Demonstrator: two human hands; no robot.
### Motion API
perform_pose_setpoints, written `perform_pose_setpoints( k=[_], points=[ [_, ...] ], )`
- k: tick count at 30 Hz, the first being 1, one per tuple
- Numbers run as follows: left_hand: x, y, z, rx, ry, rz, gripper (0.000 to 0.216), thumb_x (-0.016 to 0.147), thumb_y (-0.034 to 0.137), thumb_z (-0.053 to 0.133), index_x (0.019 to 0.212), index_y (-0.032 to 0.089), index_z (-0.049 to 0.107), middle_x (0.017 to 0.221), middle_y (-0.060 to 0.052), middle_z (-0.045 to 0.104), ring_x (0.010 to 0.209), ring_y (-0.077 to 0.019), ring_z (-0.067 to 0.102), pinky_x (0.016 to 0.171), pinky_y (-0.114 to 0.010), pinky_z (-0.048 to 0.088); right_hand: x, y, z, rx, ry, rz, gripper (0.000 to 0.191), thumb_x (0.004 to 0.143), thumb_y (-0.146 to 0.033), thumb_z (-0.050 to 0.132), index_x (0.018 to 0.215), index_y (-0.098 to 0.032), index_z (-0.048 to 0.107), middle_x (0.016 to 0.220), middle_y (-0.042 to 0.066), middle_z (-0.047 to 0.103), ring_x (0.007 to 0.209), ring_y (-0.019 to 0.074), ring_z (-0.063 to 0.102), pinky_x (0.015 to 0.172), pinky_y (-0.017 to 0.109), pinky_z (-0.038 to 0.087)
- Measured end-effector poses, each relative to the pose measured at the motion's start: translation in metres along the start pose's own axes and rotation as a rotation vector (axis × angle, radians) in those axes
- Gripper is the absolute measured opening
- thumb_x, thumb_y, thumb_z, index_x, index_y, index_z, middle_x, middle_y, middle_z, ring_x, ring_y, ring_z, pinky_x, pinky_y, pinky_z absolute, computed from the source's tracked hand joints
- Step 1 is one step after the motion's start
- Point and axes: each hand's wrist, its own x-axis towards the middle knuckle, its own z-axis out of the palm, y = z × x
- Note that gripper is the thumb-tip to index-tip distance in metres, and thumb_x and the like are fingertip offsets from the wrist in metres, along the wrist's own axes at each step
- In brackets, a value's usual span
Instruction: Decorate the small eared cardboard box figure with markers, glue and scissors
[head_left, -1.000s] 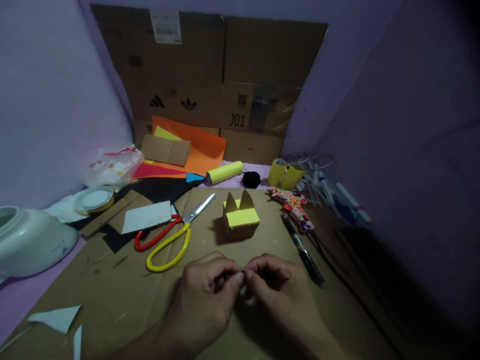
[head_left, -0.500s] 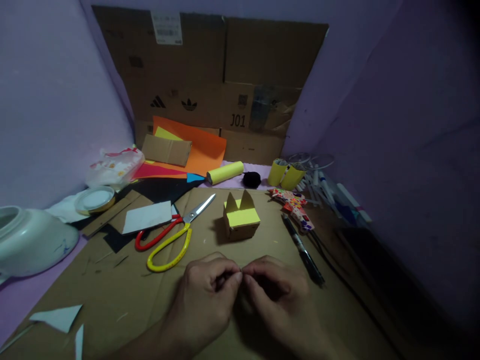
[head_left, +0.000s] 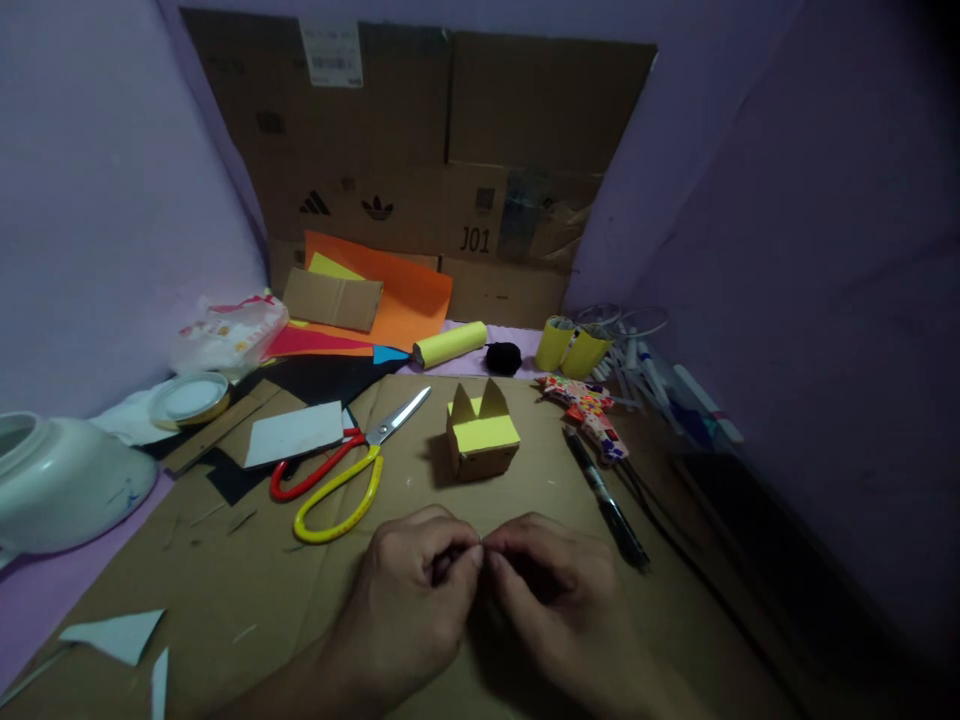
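Head view, person at the bench. Left hand (head_left: 416, 605): fingers curled, thumb and index tips pressed together. Right hand (head_left: 559, 595): fingers bent, fingertips right up against the left's. Any piece pinched between them is too small and dark for me to make out, so can't tell if either is gripping something.

Small cardboard box (head_left: 486, 460) sits just beyond the hands on the cardboard mat (head_left: 255, 570); yellow top, two pointed ears upright on it.

Readable stuff is mostly on the big cardboard panel (head_left: 540, 100) standing at the back: Adidas three-bar mark and trefoil, both black, and "J01" printed to their right. White label (head_left: 331, 55) at its top edge has a barcode; text too blurred for me. Dim square prints too, illegible.

Scissors (head_left: 337, 525), one red handle, one yellow, lie beyond the left hand, blades pointing away; tiny lettering on yellow, can't read it. Black pen (head_left: 606, 500) beside the right hand, next to a floral-patterned item (head_left: 592, 415). White jar (head_left: 75, 480) far left, blue scribble on its side.
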Motion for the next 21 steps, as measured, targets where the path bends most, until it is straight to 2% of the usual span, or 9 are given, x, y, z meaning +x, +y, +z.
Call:
perform_pose_setpoints(
  k=[12,21],
  points=[
    [-0.0001,0.0009,0.0001,0.008,-0.006,-0.003,0.019,0.082,0.019,0.053,0.069,0.018,0.067,0.064,-0.001,0.059,0.055,-0.0116,0.05,0.05,-0.022,0.036,-0.0002,-0.0014,-0.0008,0.002,-0.022,0.009,0.016,0.081,-0.011,0.057,0.08,-0.013,0.073,0.07,0.007,0.071,0.063,0.0168,0.067,0.057,0.025,0.051],
    [-0.0013,0.0008,0.0,-0.006,0.027,0.057,0.021,0.08,0.019,0.05,0.067,0.017,0.066,0.061,-0.001,0.058,0.052,-0.0111,0.049,0.048,-0.022,0.035,-0.0003,-0.001,0.0004,0.023,0.034,-0.029,0.017,0.08,-0.011,0.056,0.078,-0.014,0.072,0.067,0.006,0.071,0.059,0.015,0.066,0.054,0.023,0.05]
  ],
)
